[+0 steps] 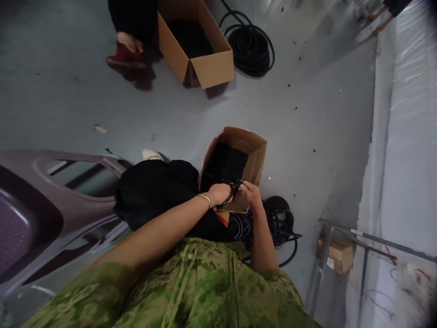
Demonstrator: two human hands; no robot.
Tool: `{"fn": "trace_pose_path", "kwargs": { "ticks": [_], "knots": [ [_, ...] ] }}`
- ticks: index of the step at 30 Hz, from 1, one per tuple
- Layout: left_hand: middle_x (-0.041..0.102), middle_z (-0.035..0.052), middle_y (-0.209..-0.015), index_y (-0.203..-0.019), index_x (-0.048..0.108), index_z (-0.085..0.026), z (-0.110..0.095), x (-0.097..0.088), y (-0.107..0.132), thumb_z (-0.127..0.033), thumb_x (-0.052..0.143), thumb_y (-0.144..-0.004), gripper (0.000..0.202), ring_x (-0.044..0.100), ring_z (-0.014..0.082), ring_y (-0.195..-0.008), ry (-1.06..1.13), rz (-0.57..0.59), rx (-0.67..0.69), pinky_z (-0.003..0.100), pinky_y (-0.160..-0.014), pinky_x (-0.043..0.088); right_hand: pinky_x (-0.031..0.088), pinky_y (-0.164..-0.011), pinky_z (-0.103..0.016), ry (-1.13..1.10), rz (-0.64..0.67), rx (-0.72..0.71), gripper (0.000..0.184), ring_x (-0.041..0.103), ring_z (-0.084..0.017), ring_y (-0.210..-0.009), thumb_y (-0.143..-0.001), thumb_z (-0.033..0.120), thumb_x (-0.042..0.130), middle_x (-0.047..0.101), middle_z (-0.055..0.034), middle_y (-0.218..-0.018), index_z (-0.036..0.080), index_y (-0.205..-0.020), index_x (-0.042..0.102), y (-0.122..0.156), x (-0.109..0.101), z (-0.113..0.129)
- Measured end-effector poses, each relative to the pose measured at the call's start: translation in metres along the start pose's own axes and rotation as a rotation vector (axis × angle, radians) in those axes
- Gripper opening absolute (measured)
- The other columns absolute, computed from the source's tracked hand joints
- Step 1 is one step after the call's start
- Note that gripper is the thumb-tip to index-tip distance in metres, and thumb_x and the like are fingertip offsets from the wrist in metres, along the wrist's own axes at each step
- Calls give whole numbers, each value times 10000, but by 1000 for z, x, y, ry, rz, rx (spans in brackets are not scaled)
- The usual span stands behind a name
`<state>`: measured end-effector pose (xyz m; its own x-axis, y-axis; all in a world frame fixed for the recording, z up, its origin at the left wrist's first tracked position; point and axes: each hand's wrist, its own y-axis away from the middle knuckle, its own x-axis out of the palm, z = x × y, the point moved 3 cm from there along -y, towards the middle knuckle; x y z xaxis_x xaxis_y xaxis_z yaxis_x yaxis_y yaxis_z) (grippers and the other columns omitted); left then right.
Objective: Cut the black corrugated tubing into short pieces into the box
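Note:
My left hand (pixel 220 194), with a bracelet at the wrist, is closed around a length of black hose (pixel 225 201) that curves below its fingers. My right hand (pixel 251 193) is close beside it, its fingers pinched on a dark end of the hose. The exact spot between the fingers is too small and dark to make out. Both hands are over the near edge of an open cardboard box (pixel 256 157). Inside that box lies a heap of small black pieces (pixel 229 163). A coil of black hose (pixel 280 218) lies on the floor by my right forearm.
Farther off stands a larger cardboard box (pixel 213 68) with black contents, beside another hose coil (pixel 252 50) and a person's red shoe (pixel 126 58). A purple plastic chair (pixel 82 177) is at the left. A metal frame (pixel 322 269) with a small carton (pixel 341 255) stands at the right.

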<state>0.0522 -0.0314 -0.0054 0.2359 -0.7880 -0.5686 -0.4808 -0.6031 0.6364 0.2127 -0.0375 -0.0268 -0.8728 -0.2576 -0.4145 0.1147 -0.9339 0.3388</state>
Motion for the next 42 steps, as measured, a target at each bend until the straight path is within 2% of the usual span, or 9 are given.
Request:
{"fn": "trace_pose_path", "kwargs": {
  "ticks": [6, 12, 18, 26, 34, 39, 42],
  "knots": [
    [725, 203, -1025, -1021, 728, -104, 1, 1, -1, -298, 467, -856, 364, 705, 307, -956, 10, 24, -11, 327, -779, 545, 449, -605, -240, 25, -11, -18, 254, 507, -131, -592, -820, 393, 543, 600, 7, -639, 199, -670, 613, 1, 1, -1],
    [719, 200, -1054, -1075, 703, -99, 0, -1, 0, -310, 484, -860, 372, 701, 302, -968, -12, -24, -4, 317, -794, 538, 460, -625, -249, 32, -64, -29, 263, 527, -141, -614, -841, 406, 520, 614, -4, -679, 204, -714, 632, 4, 4, 0],
    [715, 194, -1077, -1071, 700, -100, -1, -1, 0, -302, 471, -868, 367, 698, 295, -975, -26, -17, -8, 303, -790, 535, 456, -621, -248, 15, -66, -13, 256, 523, -142, -619, -838, 396, 508, 607, -8, -687, 201, -719, 623, 6, 6, 1],
    [709, 215, -1072, -1044, 709, -82, -1, -2, 3, -299, 509, -848, 355, 702, 307, -956, -45, -48, 8, 337, -808, 545, 457, -643, -260, 87, -85, -51, 241, 534, -152, -630, -860, 379, 494, 607, -4, -703, 211, -743, 620, 9, 9, 2],
    [734, 179, -1006, -1017, 729, -103, -1, -3, 2, -272, 451, -872, 356, 708, 280, -931, -31, -9, 13, 308, -782, 541, 478, -658, -255, 99, -108, -57, 260, 549, -147, -645, -875, 382, 466, 624, -12, -751, 195, -819, 638, 10, 13, -2],
    [733, 187, -993, -986, 745, -92, -1, 0, 3, -310, 461, -888, 371, 701, 281, -931, -25, -31, 16, 299, -777, 526, 466, -666, -261, 193, -93, -88, 307, 556, -155, -651, -873, 403, 464, 614, -19, -699, 190, -723, 625, 10, 12, -2],
    [736, 177, -980, -956, 756, -95, -1, 4, 3, -341, 458, -910, 389, 697, 269, -928, 17, -46, -15, 286, -770, 515, 477, -704, -287, 225, -93, -83, 347, 591, -181, -704, -858, 431, 464, 662, -48, -732, 175, -746, 669, 8, 10, -4]
  ]
}}
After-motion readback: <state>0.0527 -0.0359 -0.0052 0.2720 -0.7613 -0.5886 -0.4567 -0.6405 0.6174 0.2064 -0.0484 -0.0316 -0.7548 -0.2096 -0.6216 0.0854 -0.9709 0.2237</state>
